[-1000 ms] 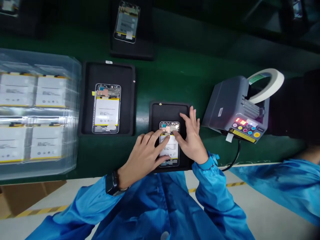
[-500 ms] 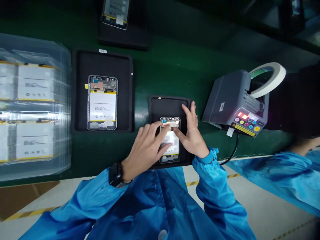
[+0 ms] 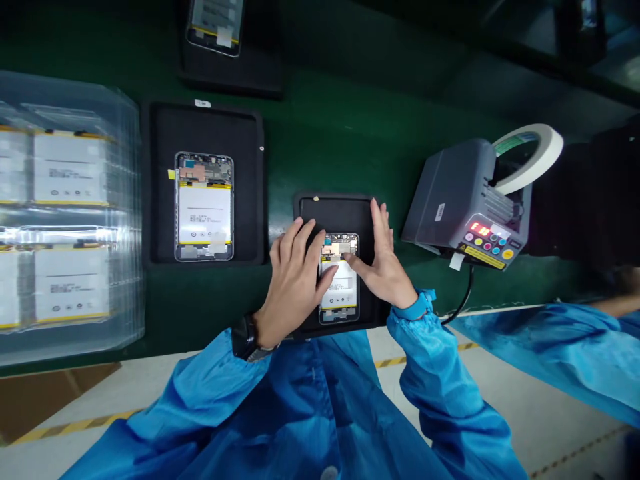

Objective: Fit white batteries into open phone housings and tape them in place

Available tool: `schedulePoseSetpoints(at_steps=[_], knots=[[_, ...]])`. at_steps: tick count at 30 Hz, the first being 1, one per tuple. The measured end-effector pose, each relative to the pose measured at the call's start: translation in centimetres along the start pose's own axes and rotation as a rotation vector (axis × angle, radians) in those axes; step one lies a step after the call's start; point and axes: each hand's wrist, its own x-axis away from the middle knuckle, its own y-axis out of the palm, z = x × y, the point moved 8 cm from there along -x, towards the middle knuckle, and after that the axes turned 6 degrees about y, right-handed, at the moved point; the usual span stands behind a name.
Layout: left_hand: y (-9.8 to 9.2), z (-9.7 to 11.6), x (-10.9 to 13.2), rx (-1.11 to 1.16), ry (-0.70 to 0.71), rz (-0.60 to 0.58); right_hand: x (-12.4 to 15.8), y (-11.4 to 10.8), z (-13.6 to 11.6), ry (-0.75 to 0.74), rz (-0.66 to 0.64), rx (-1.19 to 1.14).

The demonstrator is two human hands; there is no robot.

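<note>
An opened phone (image 3: 341,280) with a white battery lies face down in a black tray (image 3: 338,210) on the green belt, right in front of me. My left hand (image 3: 293,283) rests flat on the tray's left side, fingers stretched forward, thumb touching the battery. From the other side my right hand (image 3: 385,263) lies along the phone's right edge, fingers straight, thumb pressing the top of the battery. Neither hand grips anything. A dark watch (image 3: 245,337) sits on my left wrist.
A second opened phone (image 3: 204,207) lies in a larger black tray (image 3: 250,180) to the left, and a third (image 3: 215,23) further back. Clear stacked trays of batteries (image 3: 65,213) stand at far left. A grey tape dispenser (image 3: 467,200) with a tape roll (image 3: 530,157) sits right. Another person's blue sleeve (image 3: 560,347) shows at right.
My left hand has slid leftwards off the phone, its fingers now lying on the tray beside it. The right hand has barely shifted. The view has drifted slightly.
</note>
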Motion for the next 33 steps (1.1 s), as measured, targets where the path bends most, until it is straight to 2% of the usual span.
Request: schedulePoseSetpoints(at_steps=[5,9,11,13,15,16,18,23,29,33], knots=[[0.1,-0.1,-0.1,0.015,0.018,0.008,0.1,0.0,-0.4,-0.001,0.057,0.007],[-0.1,-0.3,0.0,0.016,0.040,0.041,3.9,-2.8,-1.6,-0.008,0.244,-0.136],[0.0,-0.4,0.0,0.017,0.046,0.053,6.9,-5.5,0.2,0.096,0.428,-0.300],[0.0,-0.4,0.0,0.019,0.063,0.068,10.3,-8.4,3.8,0.271,0.672,-0.505],[0.0,-0.4,0.0,0.023,0.077,0.089,12.3,-10.4,7.3,0.398,0.826,-0.693],[0.0,-0.4,0.1,0.026,0.080,0.098,12.5,-11.0,8.4,0.425,0.841,-0.762],[0.0,-0.6,0.2,0.031,0.081,0.115,11.4,-11.6,9.4,0.438,0.771,-0.845],[-0.1,-0.7,0.2,0.017,0.100,0.136,9.0,-11.3,8.7,0.498,0.649,-0.888],[-0.3,-0.4,0.3,0.014,0.119,0.144,8.5,-10.8,8.1,0.494,0.654,-0.935],[-0.3,-0.4,0.4,0.005,0.116,0.148,8.3,-11.0,8.0,0.479,0.703,-0.942]])
